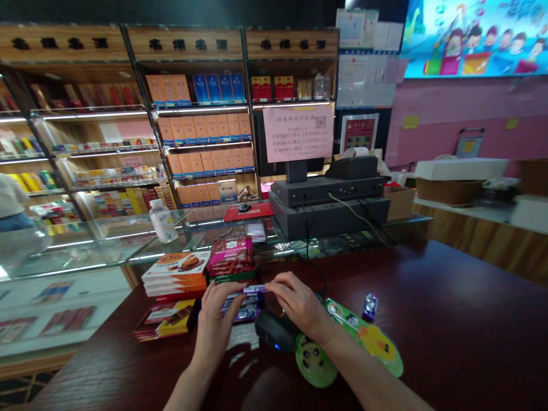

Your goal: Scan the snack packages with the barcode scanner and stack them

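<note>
My left hand (216, 321) and my right hand (299, 305) both pinch a thin purple bar packet (256, 289), held level between them above a low pile of the same purple packets (244, 311) on the dark red counter (449, 319). Just behind stands a stack of dark red snack packets (230, 258). To its left is a stack of orange biscuit boxes (176, 274), with yellow and red chocolate boxes (165, 321) in front. A black barcode scanner (274, 332) lies under my right wrist.
A green cartoon fan-shaped toy (363, 337) and a small purple packet (370, 306) lie to the right. Behind are a black cash register (329, 197), a glass display case (85, 245) with a white bottle (163, 221), and shelves of cigarette cartons (205, 142). A person's sleeve (11, 200) shows far left.
</note>
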`<control>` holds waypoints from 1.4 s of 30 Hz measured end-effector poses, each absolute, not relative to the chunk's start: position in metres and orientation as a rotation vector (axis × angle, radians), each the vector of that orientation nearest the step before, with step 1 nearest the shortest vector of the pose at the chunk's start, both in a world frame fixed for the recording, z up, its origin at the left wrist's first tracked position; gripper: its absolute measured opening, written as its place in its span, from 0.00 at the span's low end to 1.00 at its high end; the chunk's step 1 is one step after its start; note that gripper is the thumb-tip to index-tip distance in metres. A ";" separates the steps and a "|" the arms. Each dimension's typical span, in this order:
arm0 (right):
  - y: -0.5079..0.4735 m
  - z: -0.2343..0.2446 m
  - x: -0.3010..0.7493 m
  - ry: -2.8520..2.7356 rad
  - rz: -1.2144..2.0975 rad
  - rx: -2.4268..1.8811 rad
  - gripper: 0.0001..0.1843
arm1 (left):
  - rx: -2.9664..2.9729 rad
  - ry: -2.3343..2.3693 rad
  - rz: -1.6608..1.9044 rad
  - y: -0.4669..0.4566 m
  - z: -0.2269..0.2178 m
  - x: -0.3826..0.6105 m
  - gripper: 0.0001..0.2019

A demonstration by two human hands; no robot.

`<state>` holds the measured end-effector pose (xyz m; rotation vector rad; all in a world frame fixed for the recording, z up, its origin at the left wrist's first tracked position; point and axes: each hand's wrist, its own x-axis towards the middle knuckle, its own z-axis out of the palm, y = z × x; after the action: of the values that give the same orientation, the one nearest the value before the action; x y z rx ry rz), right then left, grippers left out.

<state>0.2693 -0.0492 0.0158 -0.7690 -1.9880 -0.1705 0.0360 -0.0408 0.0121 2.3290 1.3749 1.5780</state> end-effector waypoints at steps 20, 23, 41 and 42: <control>-0.054 0.027 0.328 -2.330 0.701 -1.037 0.30 | 2.295 1.648 1.798 -0.035 0.018 0.009 0.09; -0.053 0.020 0.326 -2.377 0.641 -1.067 0.32 | 2.285 1.657 1.794 -0.035 0.016 0.010 0.09; -0.056 0.033 0.315 -2.362 0.583 -1.141 0.28 | 2.311 1.628 1.861 -0.027 0.006 0.005 0.09; -0.056 0.035 0.315 -2.334 0.576 -1.133 0.28 | 2.317 1.614 1.868 -0.026 0.006 0.005 0.09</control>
<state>0.3153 -0.0565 0.0347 -1.1332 -2.3345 0.5765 0.0053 -0.0263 0.0061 2.3170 1.6140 1.8680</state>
